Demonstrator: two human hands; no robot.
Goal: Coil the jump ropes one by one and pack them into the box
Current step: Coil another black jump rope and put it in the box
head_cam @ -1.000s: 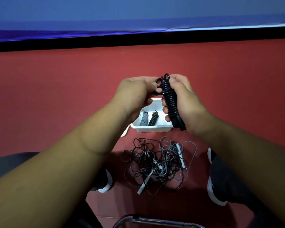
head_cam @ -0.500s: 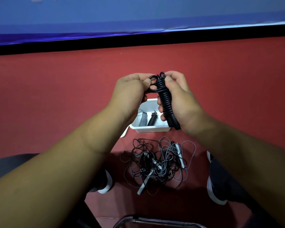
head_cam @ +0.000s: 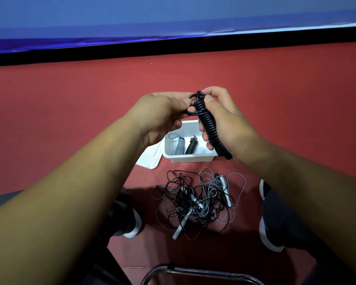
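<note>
Both hands are up in front, working on one black jump rope [head_cam: 208, 124] that's already wound into a tight bundle. The right hand [head_cam: 230, 124] is wrapped around the bundle, thumb pressing near its top. The left hand [head_cam: 160, 118] pinches a small loop sticking out at the top end.

Straight below on the red floor [head_cam: 70, 120] is the white box [head_cam: 190, 158], with a grey coiled rope [head_cam: 179, 146] and a black coiled rope [head_cam: 191, 146] lying side by side in it. The hands and the held bundle block the box's far edge and right corner. Its lid [head_cam: 150, 159] lies just left of it, half hidden by the left forearm. Nearer to me there's a tangled pile of loose ropes [head_cam: 197, 202] between my two shoes, and a metal tube [head_cam: 193, 271] at the bottom edge.

Compared with half a second ago, the hands have barely moved. The left wrist has shifted a bit, so more of the lid and the box's left side shows.
</note>
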